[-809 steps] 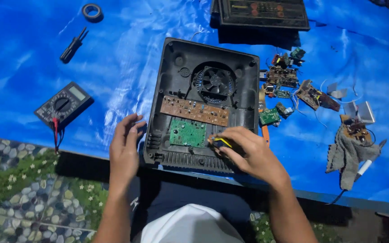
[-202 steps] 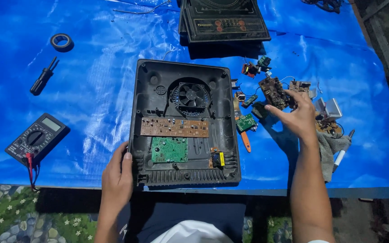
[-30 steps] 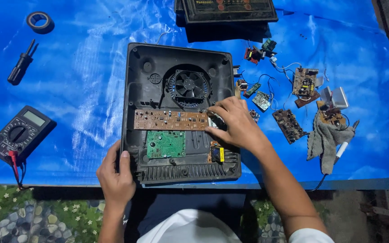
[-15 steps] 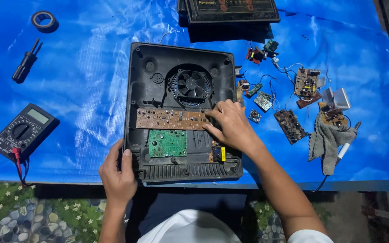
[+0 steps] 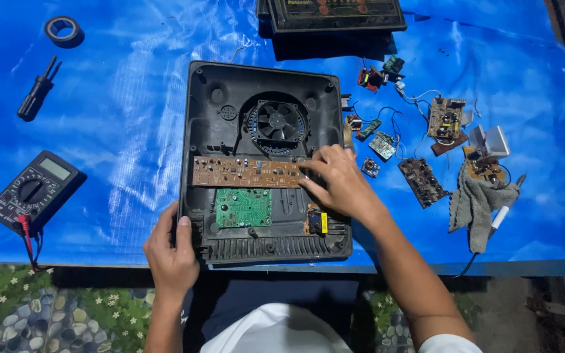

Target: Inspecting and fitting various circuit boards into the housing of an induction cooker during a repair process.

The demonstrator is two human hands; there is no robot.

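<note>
Landmark: the black housing (image 5: 266,163), opened up flat on the blue-covered table (image 5: 132,131); every place below is told from it.
My left hand (image 5: 170,252): at the housing's near left corner, thumb hooked over the rim, fingers wrapped under the edge; the grip is closed on that corner and steadies it.
My right hand (image 5: 341,186): over the housing's right half, fingertips pressed down on the right end of the long brown board (image 5: 246,172). The grip is narrow and flat, touching rather than clasping; I cannot tell whether a finger is tucked under the board's edge.
Long brown board: lies across the housing's middle, just below the fan (image 5: 276,121).
Green board (image 5: 243,207): inside the housing, just nearer me than the brown board.
Small yellow part (image 5: 316,222): inside, near the right corner, just under my right wrist.
Loose boards (image 5: 420,180): scattered right of the housing, with wires and a grey rag (image 5: 475,199).
Multimeter (image 5: 34,189): well left of the housing; screwdriver (image 5: 37,98) and tape roll (image 5: 63,29) beyond it.
Risk, board: pressing on one end only could, I judge, tip or flex it and strain its solder joints.
Risk, wrist: my right forearm could knock the yellow part.
Risk, housing: it overhangs the near table edge a little, so a slack left grip could let it slide toward me.
</note>
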